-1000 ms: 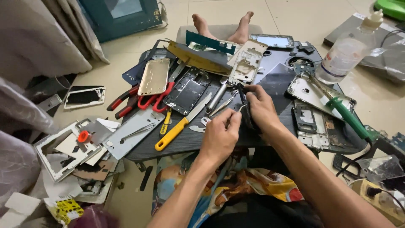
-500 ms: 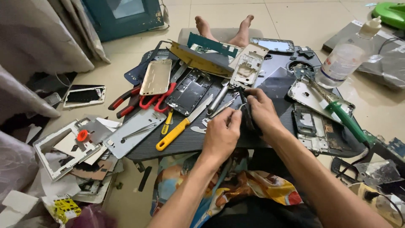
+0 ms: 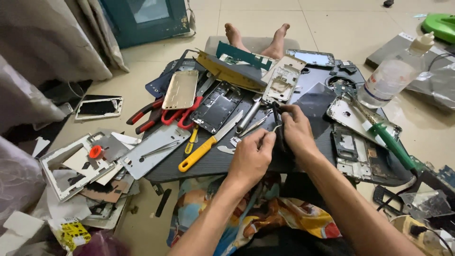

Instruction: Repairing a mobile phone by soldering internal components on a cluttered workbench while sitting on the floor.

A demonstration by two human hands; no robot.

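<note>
1. Both hands meet over the dark board [image 3: 222, 163] in the head view. The right hand [image 3: 296, 130] closes around a thin black part [image 3: 277, 124], held on edge between thumb and fingers.
2. The left hand [image 3: 251, 159] pinches a small pair of tweezers [image 3: 276, 128], whose tip touches the black part just beside the right thumb.
3. The black part stands in the gap between the two hands, above the middle of the board.
4. Just left of the left hand lies a knife with a yellow handle [image 3: 208, 146], blade pointing up toward a dark phone frame [image 3: 217, 106].
5. Further left lie red-handled pliers [image 3: 163, 115] and a gold phone back [image 3: 180, 89].
6. To the right, well apart from the hands, a green-handled screwdriver [image 3: 391, 144] rests on a metal phone frame [image 3: 350, 116], near a clear plastic bottle [image 3: 391, 78].
</note>
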